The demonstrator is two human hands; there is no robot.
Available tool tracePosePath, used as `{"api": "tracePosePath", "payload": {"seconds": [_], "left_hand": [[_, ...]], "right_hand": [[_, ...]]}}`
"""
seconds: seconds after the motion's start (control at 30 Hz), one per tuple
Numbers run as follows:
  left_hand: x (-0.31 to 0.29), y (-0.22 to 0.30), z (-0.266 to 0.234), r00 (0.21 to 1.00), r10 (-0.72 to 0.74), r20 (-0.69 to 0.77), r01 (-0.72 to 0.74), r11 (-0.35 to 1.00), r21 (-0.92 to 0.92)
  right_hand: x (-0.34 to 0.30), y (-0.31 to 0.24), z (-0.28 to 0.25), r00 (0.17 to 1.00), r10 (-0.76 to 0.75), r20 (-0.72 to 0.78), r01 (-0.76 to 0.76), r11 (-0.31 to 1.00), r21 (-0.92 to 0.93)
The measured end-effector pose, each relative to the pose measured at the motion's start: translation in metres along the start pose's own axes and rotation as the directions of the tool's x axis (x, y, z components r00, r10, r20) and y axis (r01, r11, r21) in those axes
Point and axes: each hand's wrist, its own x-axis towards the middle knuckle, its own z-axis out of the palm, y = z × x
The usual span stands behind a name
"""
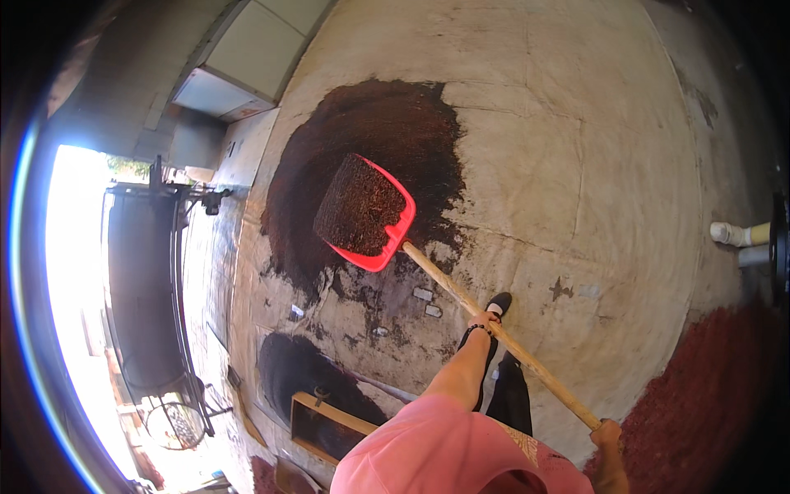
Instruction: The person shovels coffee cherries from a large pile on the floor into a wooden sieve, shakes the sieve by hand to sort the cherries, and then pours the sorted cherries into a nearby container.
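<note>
A shovel with a red plastic scoop (406, 216) and a long wooden handle (539, 370) lies slantwise across the view. Dark brown granular material (362, 206) fills the scoop. My left hand (484, 321), a beaded bracelet at its wrist, wraps around the middle of the handle. Down at the handle's butt end, my right hand (607, 434) is closed on the wood. Beneath and around the scoop spreads a wide dark heap (411, 123) of similar loose material; whether the scoop touches it I cannot tell.
A second, blacker heap (284, 362) lies at the lower left beside a wood-framed tray (337, 414). Reddish material (699, 395) is piled at the right. A dark machine (146, 288) stands at the left, and a pale pipe end (728, 234) juts in at the far right.
</note>
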Motion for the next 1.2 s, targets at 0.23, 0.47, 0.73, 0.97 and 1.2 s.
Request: {"api": "tracePosePath", "payload": {"seconds": [0.23,0.47,0.73,0.97,1.2], "left_hand": [[-0.051,-0.044,-0.031,0.982,0.135,-0.132,-0.12,0.986,0.118],[-0.144,-0.091,-0.062,0.972,0.179,-0.153,-0.196,0.975,-0.101],[-0.185,-0.133,-0.138,0.972,0.029,-0.235,-0.106,0.939,-0.326],[-0.158,-0.187,-0.228,0.97,-0.048,-0.237,-0.103,0.805,-0.584],[-0.142,-0.218,-0.34,0.942,-0.244,-0.23,0.028,0.741,-0.671]], "right_hand": [[-0.027,0.057,0.039,0.995,-0.094,-0.04,0.093,0.995,-0.027],[-0.059,0.085,0.027,0.987,-0.129,-0.095,0.124,0.991,-0.055],[-0.066,0.084,0.015,0.963,-0.262,-0.066,0.224,0.912,-0.345],[-0.111,0.027,-0.007,0.917,-0.384,-0.104,0.276,0.803,-0.529],[-0.154,-0.042,0.014,0.84,-0.535,-0.089,0.299,0.594,-0.747]]}}
